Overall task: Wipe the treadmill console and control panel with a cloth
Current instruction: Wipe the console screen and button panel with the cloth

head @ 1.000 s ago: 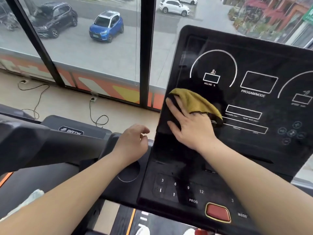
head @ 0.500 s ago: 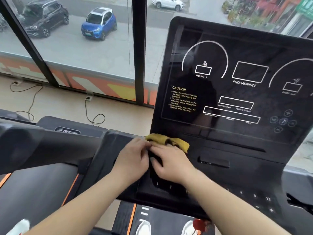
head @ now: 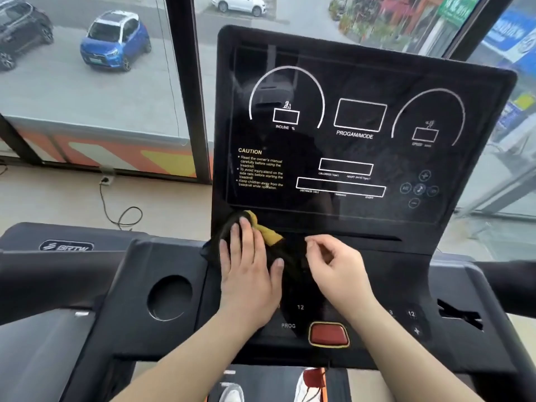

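Note:
The black treadmill console (head: 362,146) stands upright in front of me, with white dials and yellow caution text. Below it lies the control panel (head: 406,285) with number keys and a red stop button (head: 329,333). A cloth (head: 268,233), yellow on one side and dark on the other, lies spread over the panel's left part, just under the screen's lower left corner. My left hand (head: 249,271) presses flat on the cloth with its fingers apart. My right hand (head: 333,265) is beside it, fingertips pinched on the cloth's dark edge.
A round cup holder (head: 169,297) sits left of the panel, and a handrail (head: 507,274) runs off to the right. A second treadmill (head: 66,246) stands on the left. Behind the console are a window frame post (head: 188,82) and a floor cable (head: 121,210). My shoes (head: 310,384) show below.
The cloth came down from the screen's left side to the control panel. My left hand moved from the cup holder onto the cloth, and my right hand shifted to the cloth's right edge.

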Motion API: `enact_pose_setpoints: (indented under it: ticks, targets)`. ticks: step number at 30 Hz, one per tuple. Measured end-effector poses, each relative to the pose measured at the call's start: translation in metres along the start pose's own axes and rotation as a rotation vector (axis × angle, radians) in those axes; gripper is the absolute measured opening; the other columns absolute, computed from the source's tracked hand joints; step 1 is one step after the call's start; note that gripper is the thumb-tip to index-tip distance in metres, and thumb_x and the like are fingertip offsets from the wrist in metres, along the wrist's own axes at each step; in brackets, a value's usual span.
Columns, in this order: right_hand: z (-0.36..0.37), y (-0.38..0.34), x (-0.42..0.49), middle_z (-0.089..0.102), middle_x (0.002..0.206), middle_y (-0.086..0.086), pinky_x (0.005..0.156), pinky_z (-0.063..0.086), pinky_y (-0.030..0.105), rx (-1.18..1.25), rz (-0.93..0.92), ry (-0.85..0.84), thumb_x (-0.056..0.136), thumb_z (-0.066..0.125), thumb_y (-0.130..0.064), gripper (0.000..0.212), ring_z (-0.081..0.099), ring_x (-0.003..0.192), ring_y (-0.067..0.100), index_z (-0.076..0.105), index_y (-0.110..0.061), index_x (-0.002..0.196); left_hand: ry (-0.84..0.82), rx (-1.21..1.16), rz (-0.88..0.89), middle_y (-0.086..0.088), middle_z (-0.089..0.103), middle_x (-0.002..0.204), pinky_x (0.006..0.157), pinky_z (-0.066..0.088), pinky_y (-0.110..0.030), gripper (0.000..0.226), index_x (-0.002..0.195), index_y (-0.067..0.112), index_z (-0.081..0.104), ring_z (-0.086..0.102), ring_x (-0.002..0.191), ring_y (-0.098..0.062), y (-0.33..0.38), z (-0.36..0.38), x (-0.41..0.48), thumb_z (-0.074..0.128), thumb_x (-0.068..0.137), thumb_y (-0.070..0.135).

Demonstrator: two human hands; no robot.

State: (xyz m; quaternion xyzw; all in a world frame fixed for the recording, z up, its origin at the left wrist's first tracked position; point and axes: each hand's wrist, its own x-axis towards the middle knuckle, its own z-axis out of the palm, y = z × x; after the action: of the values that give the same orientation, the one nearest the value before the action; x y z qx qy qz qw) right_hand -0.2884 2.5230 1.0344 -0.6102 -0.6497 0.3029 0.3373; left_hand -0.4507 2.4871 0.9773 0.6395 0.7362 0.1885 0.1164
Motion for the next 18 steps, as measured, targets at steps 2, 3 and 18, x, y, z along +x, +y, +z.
enact_pose_setpoints:
  ticks: [2,3,18]
  targets:
    - [-0.014,0.008,0.002,0.073,0.080,-0.018,0.073,0.057,0.031,0.054,0.034,0.053,0.099,0.063,-0.025,0.014,0.068,0.072,0.008,0.076,-0.030,0.102,0.074,-0.001,-0.017,-0.010,-0.024,0.169,0.126,-0.009,-0.052,0.080,0.162,0.009,-0.005,-0.022,0.156,-0.027,0.002,0.003,0.010,0.019,0.103,0.057]
    - [-0.020,0.012,0.002,0.074,0.080,-0.015,0.075,0.057,0.033,0.067,0.048,0.066,0.099,0.063,-0.023,0.015,0.069,0.074,0.010,0.076,-0.030,0.101,0.105,-0.027,-0.024,-0.009,-0.020,0.170,0.127,-0.007,-0.052,0.078,0.163,0.009,-0.002,-0.019,0.157,-0.027,0.002,0.004,0.014,0.021,0.103,0.054]
    - [-0.095,0.052,0.029,0.075,0.081,-0.009,0.077,0.050,0.019,0.145,0.052,0.158,0.099,0.062,-0.017,0.017,0.069,0.080,0.007,0.076,-0.027,0.102,0.027,0.129,0.599,0.002,0.030,0.167,0.126,0.024,-0.041,0.056,0.156,0.015,0.041,0.029,0.153,-0.014,0.113,0.034,0.037,0.040,0.103,0.035]
